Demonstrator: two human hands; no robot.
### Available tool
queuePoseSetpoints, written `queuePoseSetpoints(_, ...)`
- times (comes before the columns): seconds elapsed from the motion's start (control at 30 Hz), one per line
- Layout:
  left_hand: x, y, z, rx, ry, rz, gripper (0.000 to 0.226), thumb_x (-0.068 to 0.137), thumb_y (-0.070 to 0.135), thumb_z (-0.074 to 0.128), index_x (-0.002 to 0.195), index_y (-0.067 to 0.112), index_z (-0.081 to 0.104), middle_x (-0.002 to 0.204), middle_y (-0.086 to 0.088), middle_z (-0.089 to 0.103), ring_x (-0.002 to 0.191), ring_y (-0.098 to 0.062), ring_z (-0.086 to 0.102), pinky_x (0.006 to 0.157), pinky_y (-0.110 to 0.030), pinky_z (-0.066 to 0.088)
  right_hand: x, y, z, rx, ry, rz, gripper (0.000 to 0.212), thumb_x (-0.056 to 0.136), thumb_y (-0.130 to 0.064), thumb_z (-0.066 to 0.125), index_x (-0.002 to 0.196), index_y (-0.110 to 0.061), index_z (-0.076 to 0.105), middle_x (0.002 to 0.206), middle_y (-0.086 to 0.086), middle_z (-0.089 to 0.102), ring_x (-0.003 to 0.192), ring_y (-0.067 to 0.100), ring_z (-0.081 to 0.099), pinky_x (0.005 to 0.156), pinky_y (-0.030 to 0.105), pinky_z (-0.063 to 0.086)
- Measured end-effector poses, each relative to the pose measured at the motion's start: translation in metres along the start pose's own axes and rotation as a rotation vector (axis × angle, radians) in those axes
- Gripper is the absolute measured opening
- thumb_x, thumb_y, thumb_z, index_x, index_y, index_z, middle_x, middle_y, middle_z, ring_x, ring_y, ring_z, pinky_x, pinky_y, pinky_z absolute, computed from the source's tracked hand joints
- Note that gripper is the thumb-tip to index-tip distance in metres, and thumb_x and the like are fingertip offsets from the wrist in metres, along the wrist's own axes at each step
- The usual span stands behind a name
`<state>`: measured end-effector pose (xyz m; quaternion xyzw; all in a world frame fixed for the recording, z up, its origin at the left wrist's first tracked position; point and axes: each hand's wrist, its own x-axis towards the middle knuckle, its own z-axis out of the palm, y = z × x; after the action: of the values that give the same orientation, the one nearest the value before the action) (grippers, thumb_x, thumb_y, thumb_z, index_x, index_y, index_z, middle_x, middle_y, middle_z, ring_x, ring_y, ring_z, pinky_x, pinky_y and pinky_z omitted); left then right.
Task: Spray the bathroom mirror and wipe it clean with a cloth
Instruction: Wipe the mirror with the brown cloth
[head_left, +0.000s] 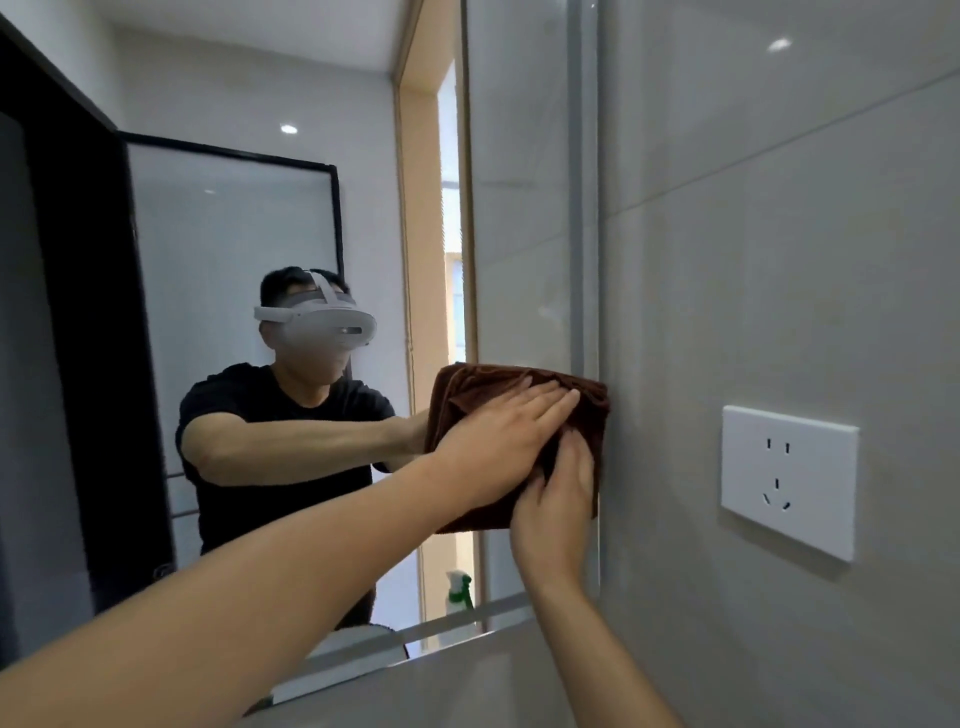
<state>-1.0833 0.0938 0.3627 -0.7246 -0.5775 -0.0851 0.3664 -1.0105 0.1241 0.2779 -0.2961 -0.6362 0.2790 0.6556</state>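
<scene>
The bathroom mirror (519, 208) fills the left and middle of the head view, its right edge near the tiled wall. A folded brown cloth (467, 395) is pressed flat against the mirror at that right edge. My left hand (498, 441) lies flat on the cloth with fingers stretched toward the edge. My right hand (558, 499) presses the cloth's lower right part, fingers pointing up. A white and green spray bottle (458, 590) appears only as a reflection low in the mirror.
A white wall socket (789, 480) sits on the grey tiled wall (779, 260) right of the mirror. The mirror reflects a person in a black shirt with a headset, a dark-framed glass partition and a doorway.
</scene>
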Motion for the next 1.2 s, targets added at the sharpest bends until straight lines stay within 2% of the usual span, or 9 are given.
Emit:
queuePoseSetpoints(0.07,0.001,-0.001,-0.022,-0.195,-0.040,-0.054,0.058,0.100,0.010,0.038,0.156,0.014,0.026,0.160,-0.007,0.034,0.149,-0.019,0.027,0.123,-0.026,0.007,0.004,-0.005,0.018,-0.064,0.060,0.039,0.061,0.100,-0.015,0.051,0.157,-0.016,0.028,0.162,0.002,0.028,0.149,0.018,0.027,0.123,0.035,0.024)
queuePoseSetpoints(0.17,0.002,-0.009,-0.046,-0.442,-0.075,-0.104,0.058,0.093,0.010,0.036,0.151,0.012,0.038,0.148,-0.008,0.052,0.140,-0.020,0.044,0.120,-0.038,0.030,0.007,-0.013,0.043,-0.116,0.138,0.131,0.073,0.097,-0.026,0.059,0.158,-0.018,0.021,0.164,0.004,0.020,0.151,0.025,0.019,0.124,0.045,0.021)
queuePoseSetpoints(0.33,-0.008,-0.024,-0.088,-0.609,-0.061,-0.184,0.057,0.092,-0.006,0.037,0.146,0.010,0.045,0.135,-0.009,0.063,0.129,-0.015,0.056,0.113,-0.035,0.041,0.032,-0.039,0.084,-0.158,0.328,0.208,0.065,0.100,-0.038,0.052,0.156,-0.017,0.029,0.163,0.011,0.028,0.151,0.037,0.021,0.119,0.062,0.019)
queuePoseSetpoints(0.4,-0.017,-0.031,-0.111,-0.527,0.019,-0.182,0.055,0.092,-0.001,0.038,0.144,0.016,0.048,0.131,-0.004,0.066,0.125,-0.010,0.058,0.110,-0.027,0.042,0.034,-0.044,0.091,-0.173,0.373,0.218,0.062,0.102,-0.044,0.039,0.157,-0.016,0.028,0.164,0.010,0.027,0.152,0.037,0.019,0.120,0.062,0.016)
queuePoseSetpoints(0.53,-0.041,-0.059,-0.145,-0.315,0.267,-0.184,0.053,0.087,0.010,0.036,0.135,0.015,0.057,0.130,-0.001,0.065,0.120,-0.014,0.058,0.107,-0.033,0.043,0.020,-0.058,0.105,-0.275,0.318,0.025,0.064,0.104,-0.050,0.025,0.159,-0.016,0.022,0.166,0.009,0.021,0.153,0.036,0.015,0.122,0.058,0.012)
queuePoseSetpoints(0.67,-0.063,-0.085,-0.166,0.030,0.363,-0.168,0.046,0.086,0.004,0.042,0.128,0.012,0.060,0.132,-0.005,0.058,0.112,-0.024,0.059,0.092,-0.042,0.052,0.002,-0.095,0.118,-0.373,0.204,-0.187,0.065,0.103,-0.049,0.029,0.159,-0.017,0.021,0.167,0.009,0.019,0.154,0.036,0.011,0.122,0.058,0.012)
queuePoseSetpoints(0.77,-0.083,-0.107,-0.184,0.237,0.434,-0.245,0.044,0.083,0.002,0.053,0.125,0.013,0.060,0.137,-0.009,0.055,0.114,-0.029,0.057,0.090,-0.044,0.050,-0.013,-0.127,0.129,-0.397,0.119,-0.381,0.067,0.101,-0.050,0.032,0.159,-0.019,0.022,0.168,0.006,0.016,0.155,0.035,0.007,0.122,0.059,0.012)
queuePoseSetpoints(1.03,-0.168,-0.158,-0.250,0.366,0.613,-0.539,0.042,0.088,0.013,0.044,0.128,0.010,0.057,0.137,-0.014,0.052,0.126,-0.033,0.050,0.105,-0.052,0.041,-0.078,-0.209,0.186,-0.305,-0.132,-0.908,0.058,0.102,-0.046,0.040,0.156,-0.028,0.032,0.167,0.000,0.021,0.156,0.029,0.007,0.122,0.058,0.011)
queuePoseSetpoints(1.2,-0.204,-0.176,-0.262,0.469,0.627,-0.658,0.043,0.084,0.001,0.054,0.126,0.009,0.057,0.132,-0.015,0.054,0.124,-0.035,0.050,0.102,-0.053,0.039,-0.081,-0.217,0.199,-0.332,-0.163,-0.959,0.063,0.100,-0.050,0.042,0.157,-0.029,0.027,0.167,-0.001,0.019,0.156,0.022,0.006,0.124,0.053,0.009)
